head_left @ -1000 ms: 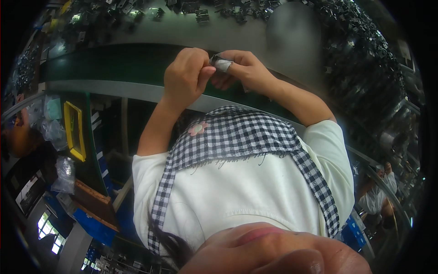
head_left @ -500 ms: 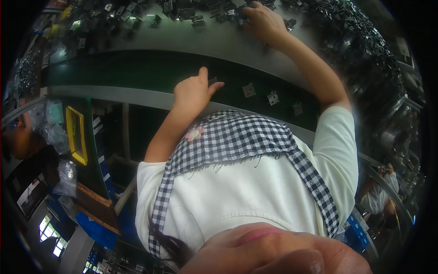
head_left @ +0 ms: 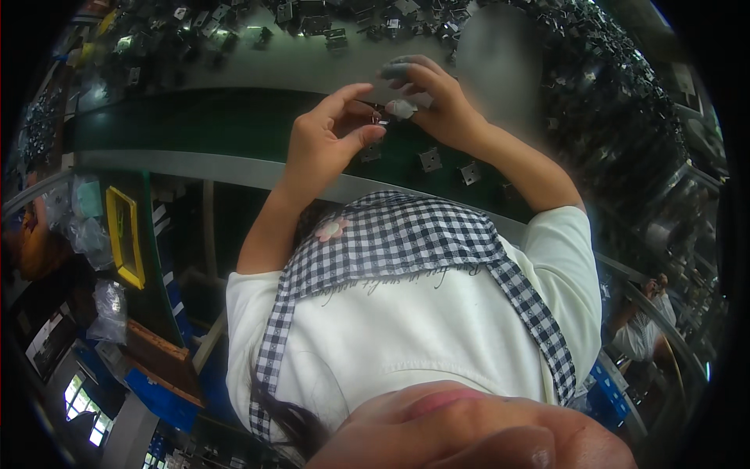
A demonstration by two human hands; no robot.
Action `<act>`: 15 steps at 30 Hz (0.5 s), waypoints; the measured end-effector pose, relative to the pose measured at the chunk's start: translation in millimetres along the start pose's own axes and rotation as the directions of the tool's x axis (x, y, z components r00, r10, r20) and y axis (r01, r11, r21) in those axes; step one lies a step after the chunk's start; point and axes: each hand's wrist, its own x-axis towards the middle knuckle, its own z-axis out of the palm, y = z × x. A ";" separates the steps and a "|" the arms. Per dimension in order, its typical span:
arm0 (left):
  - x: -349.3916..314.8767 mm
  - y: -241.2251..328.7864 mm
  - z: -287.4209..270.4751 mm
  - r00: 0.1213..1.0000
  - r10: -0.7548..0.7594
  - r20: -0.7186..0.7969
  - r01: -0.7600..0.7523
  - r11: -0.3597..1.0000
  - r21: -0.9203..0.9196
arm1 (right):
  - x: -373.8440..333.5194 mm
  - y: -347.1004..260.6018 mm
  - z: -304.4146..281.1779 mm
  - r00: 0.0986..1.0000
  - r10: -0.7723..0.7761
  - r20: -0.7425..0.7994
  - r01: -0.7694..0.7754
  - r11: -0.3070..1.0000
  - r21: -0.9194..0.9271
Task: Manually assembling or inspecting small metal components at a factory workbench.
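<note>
My left hand (head_left: 324, 133) is raised over the green belt, its thumb and fingers curled round a small shiny metal bracket (head_left: 380, 120), of which only part shows. Close on its right is my right hand (head_left: 441, 98), fingers bent but apart, with a white covering on the thumb tip and blue-grey coverings on fingertips. Its thumb is near the bracket; whether they touch I cannot tell. Below the hands, flat metal plates with holes lie in a row on the belt: one plate (head_left: 430, 159) in the middle, another plate (head_left: 469, 173) to its right.
Loose metal parts (head_left: 336, 39) are heaped along the far side of the grey worktop (head_left: 305, 69), with a bigger pile (head_left: 601, 86) at the right. A metal rail (head_left: 195, 162) edges the green belt (head_left: 187, 125) on my side. A yellow frame (head_left: 125, 234) hangs at left. Another person (head_left: 648, 320) is at far right.
My right hand has come back from the far parts toward my left hand. My left hand has risen slightly and now holds a small bracket. The plates on the belt have shifted slightly.
</note>
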 end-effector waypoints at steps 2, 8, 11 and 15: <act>-4.7 -20.5 -8.8 0.996 -0.071 -0.047 0.066 0.994 -0.091 | 5.8 -3.7 -4.0 0.974 -0.214 -0.078 0.158 0.881 -0.445; -1.5 -19.8 -2.0 0.958 -0.274 -0.082 0.207 0.862 -0.462 | 9.3 8.0 20.8 0.888 -0.412 0.204 0.459 0.771 -0.442; -8.5 -30.9 -1.5 0.961 -0.187 -0.203 0.094 0.914 -0.395 | 10.1 14.1 32.8 0.997 -0.061 0.041 0.067 0.983 -0.171; -8.7 -40.1 -3.7 0.957 0.246 -0.152 -0.218 0.959 0.179 | 6.3 12.0 41.4 0.774 0.558 0.300 -0.595 0.478 0.646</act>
